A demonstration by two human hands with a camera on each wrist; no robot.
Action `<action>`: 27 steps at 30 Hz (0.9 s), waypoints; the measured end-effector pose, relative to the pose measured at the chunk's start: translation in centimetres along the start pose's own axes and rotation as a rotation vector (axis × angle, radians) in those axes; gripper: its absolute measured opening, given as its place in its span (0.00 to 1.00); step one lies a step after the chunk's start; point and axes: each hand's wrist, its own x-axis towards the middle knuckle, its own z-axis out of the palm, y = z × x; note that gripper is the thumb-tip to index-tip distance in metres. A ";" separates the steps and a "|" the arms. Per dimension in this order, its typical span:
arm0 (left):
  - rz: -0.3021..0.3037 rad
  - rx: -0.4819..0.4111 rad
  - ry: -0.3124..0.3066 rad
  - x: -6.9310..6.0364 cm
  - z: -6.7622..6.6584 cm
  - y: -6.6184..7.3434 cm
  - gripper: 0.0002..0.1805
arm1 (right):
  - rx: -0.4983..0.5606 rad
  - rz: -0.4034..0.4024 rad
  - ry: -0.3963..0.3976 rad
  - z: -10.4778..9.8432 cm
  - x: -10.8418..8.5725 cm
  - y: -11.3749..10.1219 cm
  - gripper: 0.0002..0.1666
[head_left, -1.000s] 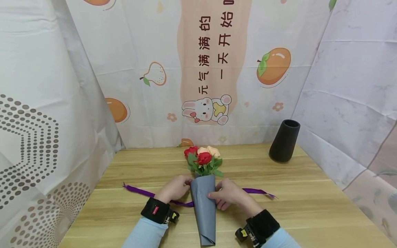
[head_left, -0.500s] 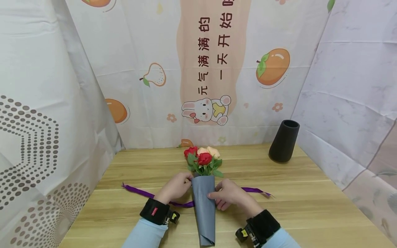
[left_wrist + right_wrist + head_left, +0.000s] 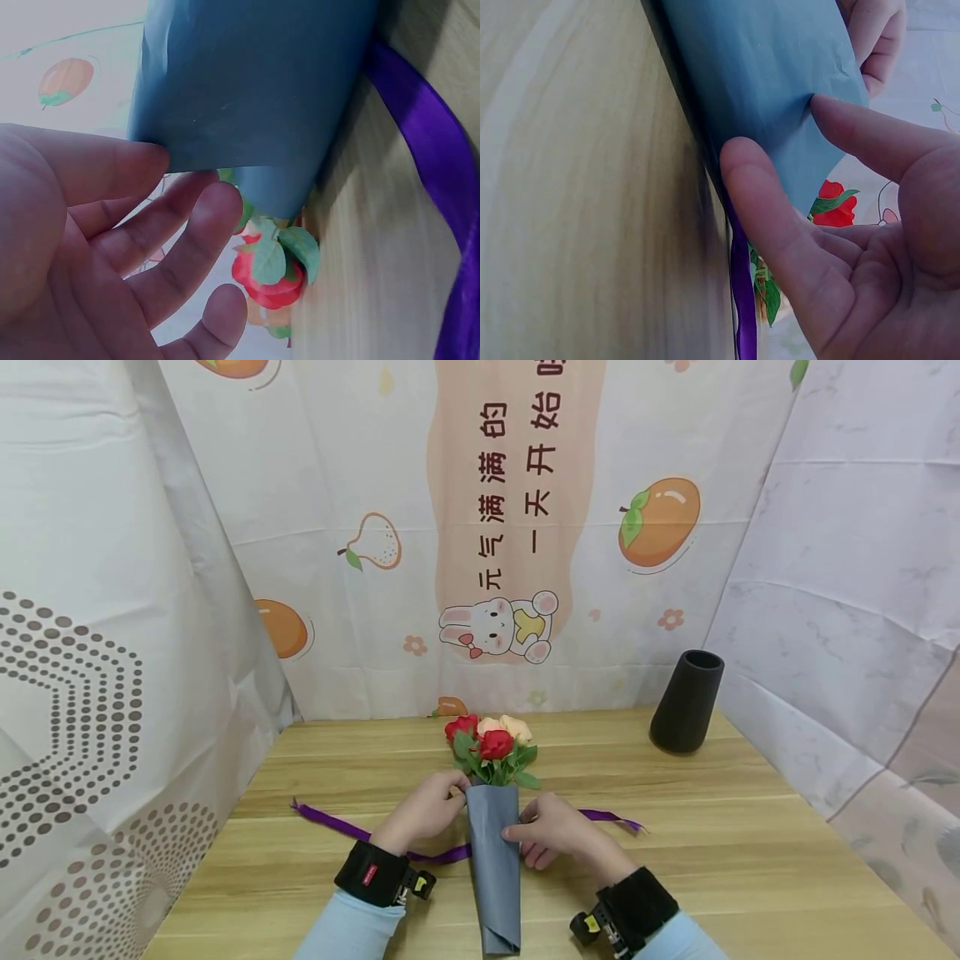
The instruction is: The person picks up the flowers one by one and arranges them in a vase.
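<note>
A bouquet of red and cream roses (image 3: 496,744) lies on the table, its stems wrapped in a cone of grey-blue paper (image 3: 495,868). My left hand (image 3: 424,808) pinches the paper's top left edge between thumb and index finger; its other fingers are loosely bent in the left wrist view. On the right side, my right hand (image 3: 558,831) holds the wrap, thumb (image 3: 855,131) pressing the front and fingers along the side. A purple ribbon (image 3: 330,820) runs crosswise beneath the wrap, both ends showing. Its middle is hidden.
A black vase (image 3: 687,702) stands upright at the back right of the wooden table (image 3: 750,860). Printed cloth (image 3: 360,635) hangs behind and at both sides.
The purple ribbon has slid a little to the left, its right end drawing nearer the wrap. The wrap's top left edge and my left fingertips have shifted slightly right. My right hand stays put.
</note>
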 end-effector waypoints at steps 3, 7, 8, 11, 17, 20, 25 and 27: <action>0.005 -0.008 0.004 -0.1 -0.2 0.3 0.06 | 0.003 -0.010 -0.008 0.0 0.0 0.0 0.19; 0.001 -0.019 0.002 -0.1 -0.5 0.6 0.07 | 0.003 -0.017 -0.014 -0.1 0.0 -0.1 0.18; 0.004 -0.020 0.002 -0.1 -0.5 0.6 0.07 | 0.003 -0.017 -0.015 -0.1 0.0 -0.1 0.18; 0.002 -0.024 0.000 -0.1 -0.6 0.8 0.07 | 0.003 -0.014 -0.016 -0.1 0.0 -0.1 0.18; 0.005 -0.027 -0.006 -0.1 -0.6 0.6 0.07 | 0.003 -0.006 -0.018 -0.1 -0.1 -0.1 0.18; 0.002 -0.035 -0.010 -0.1 -0.6 0.2 0.07 | 0.002 -0.001 -0.016 -0.1 -0.1 -0.2 0.18; 0.008 -0.011 -0.005 -0.2 -0.5 -0.8 0.07 | -0.002 -0.004 -0.013 -0.1 -0.2 -0.1 0.19; 0.010 0.009 -0.008 -0.3 -0.4 -1.4 0.08 | -0.003 -0.008 -0.013 -0.1 -0.2 -0.1 0.19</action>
